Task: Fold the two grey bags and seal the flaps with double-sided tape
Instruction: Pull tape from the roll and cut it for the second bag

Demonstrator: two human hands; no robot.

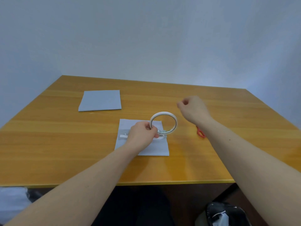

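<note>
Your table (65, 144) is yellow-orange wood grain under a smooth, glossy finish that throws back soft light. On it, the near grey bag (156, 147) and the folded grey bag (100, 100) farther back to its left both look like thin, smooth, matt plastic film, and a clear shiny strip (124, 133) crosses the near one. The tape roll (163, 122) you hold over that bag has a matt white paper-like face, and the scissors handle (200, 133) to its right looks like glossy red plastic.

We see a yellow wooden worktop (162, 168): one grey bag (100, 100) lies upper left, another grey bag (156, 147) at centre, red scissors (200, 133) to its right.
</note>
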